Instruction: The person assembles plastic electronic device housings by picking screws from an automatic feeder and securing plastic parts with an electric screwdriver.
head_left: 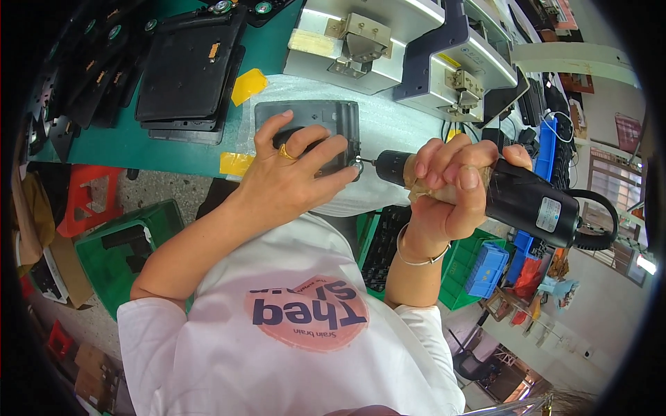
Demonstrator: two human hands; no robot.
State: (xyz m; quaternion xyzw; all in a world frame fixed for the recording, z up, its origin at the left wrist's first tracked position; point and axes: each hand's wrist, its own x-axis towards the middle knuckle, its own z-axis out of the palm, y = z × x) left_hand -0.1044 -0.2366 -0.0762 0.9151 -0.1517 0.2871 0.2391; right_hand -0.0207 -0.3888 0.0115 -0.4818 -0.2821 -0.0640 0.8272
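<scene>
My right hand [451, 184] is wrapped around a black corded electric screwdriver [528, 201], with tan tape around its grip. The tool lies almost level, and its thin bit points left to the right edge of a dark grey plastic housing [320, 111]. There the tip meets a small round metal part [357, 165]; whether it sits in a screw is too small to tell. Bent over the housing, my left hand [295, 170] holds it down, fingers spread across its face and fingertips near the bit. The palm hides the housing's lower left part.
White foam sheeting [284, 87] covers the green bench [166, 156], held by yellow tape [236, 163]. Stacked black panels [184, 76] lie at the left. Two metal machines [354, 52] stand behind the housing. Green crates [132, 243] flank me below the bench.
</scene>
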